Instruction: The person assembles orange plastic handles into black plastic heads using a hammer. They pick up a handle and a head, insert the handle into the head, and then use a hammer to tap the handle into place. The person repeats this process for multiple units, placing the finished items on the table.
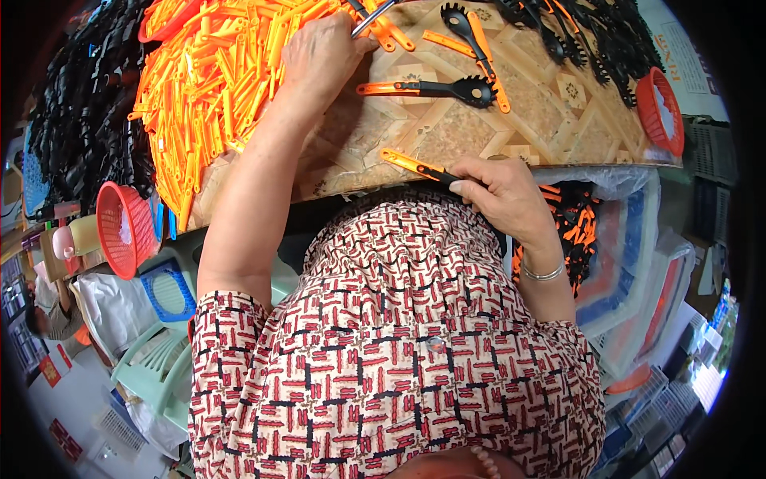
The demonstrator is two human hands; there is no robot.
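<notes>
My left hand [323, 60] reaches over the right side of a heap of orange plastic handle pieces [215, 88]. A slim metal rod-like tool [373, 17] sticks out between its thumb and fingers, which are closed. Orange pieces lie just past that thumb. At the table's front edge, my right hand [507, 195] grips a kitchen utensil [415, 164] by its black part; the orange handle end points left, and the utensil's head is hidden. Between the hands lies a black pasta server [455, 89] with an orange handle. Another black pasta server [461, 28] rests farther back.
Black utensils [598, 40] are heaped at the far right, and black parts [88, 120] at the left. Red baskets stand at the table's right corner [661, 112] and left side [128, 230]. Below the right edge, a plastic-lined container [614, 263] holds orange-and-black items. A green chair [159, 359] stands lower left.
</notes>
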